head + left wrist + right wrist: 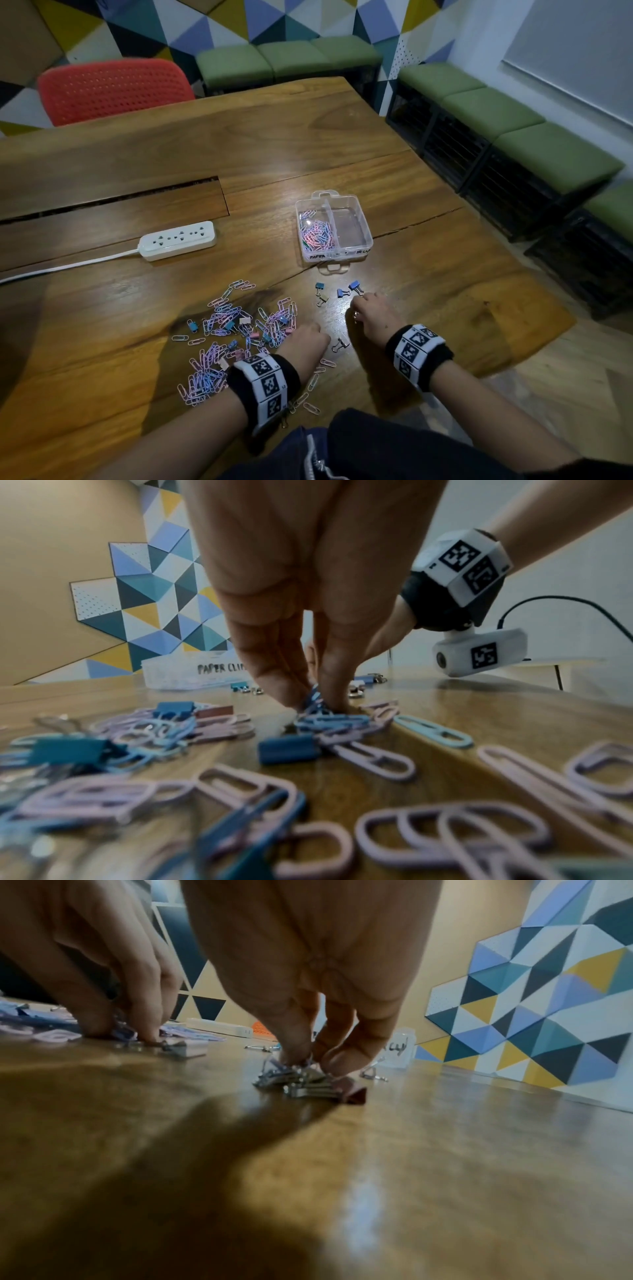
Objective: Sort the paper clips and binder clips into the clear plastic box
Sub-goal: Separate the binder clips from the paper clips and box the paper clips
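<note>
The clear plastic box [356,246] stands mid-table; its left compartment holds paper clips [317,234], its right one looks bare. A loose pile of pink and blue paper clips and small binder clips [236,325] lies near the front. At the pile's right edge my left hand [317,330] pinches a few blue paper clips [313,697] between thumb and fingers [281,685]. My right hand [358,302] is curled down on a small cluster of binder clips [308,1080], its fingertips [342,1058] pinching their wire handles. Blue binder clips [346,290] lie just beyond it.
A white power strip [178,240] with its cable lies left of the box. A long slot [113,200] cuts the wooden table [428,192]. A red chair [113,89] stands at the far side and green benches [513,137] line the right wall.
</note>
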`<action>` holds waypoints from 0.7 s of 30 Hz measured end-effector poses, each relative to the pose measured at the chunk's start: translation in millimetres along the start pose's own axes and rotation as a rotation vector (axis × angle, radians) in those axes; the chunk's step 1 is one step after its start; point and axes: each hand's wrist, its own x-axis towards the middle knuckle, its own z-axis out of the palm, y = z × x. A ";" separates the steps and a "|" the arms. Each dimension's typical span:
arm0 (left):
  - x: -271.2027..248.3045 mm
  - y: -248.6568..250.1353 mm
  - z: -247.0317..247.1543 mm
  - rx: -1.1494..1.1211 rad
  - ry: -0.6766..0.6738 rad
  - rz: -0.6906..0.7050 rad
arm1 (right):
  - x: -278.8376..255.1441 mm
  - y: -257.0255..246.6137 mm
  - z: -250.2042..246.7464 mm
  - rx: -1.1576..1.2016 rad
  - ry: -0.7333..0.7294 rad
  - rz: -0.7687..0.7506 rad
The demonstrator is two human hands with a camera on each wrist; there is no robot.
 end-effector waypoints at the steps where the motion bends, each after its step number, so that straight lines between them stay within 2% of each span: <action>1: 0.2 -0.2 -0.6 -0.001 -0.002 0.004 | 1.2 -1.2 -0.2 0.001 -0.013 -0.006; 4: 2.2 -5.4 -3.5 -0.035 -0.023 0.020 | 4.0 -4.6 -1.8 -0.024 -0.061 -0.023; 6: 1.9 -10.9 -9.3 -0.168 -0.009 -0.010 | 5.7 -5.1 -2.3 -0.030 -0.089 -0.029; 8: 0.1 -19.6 -16.2 -0.430 0.037 -0.091 | 7.5 -5.3 -1.1 -0.003 -0.113 -0.018; 10: -1.2 -31.7 -23.7 -0.788 0.027 -0.199 | 7.3 -7.5 -2.0 0.116 -0.089 0.049; 12: -3.3 -42.9 -34.1 -1.246 -0.054 -0.322 | 2.6 -11.7 -10.4 0.457 0.022 0.190; 14: -5.6 -51.0 -41.2 -1.583 -0.069 -0.459 | -6.1 -14.3 -23.5 0.939 0.098 0.274; 17: -9.0 -55.8 -42.6 -1.722 -0.037 -0.543 | -20.1 -17.2 -38.4 1.508 -0.012 0.293; 21: -14.3 -50.4 -36.3 -1.722 -0.136 -0.520 | -30.4 -15.5 -27.3 1.665 -0.203 0.441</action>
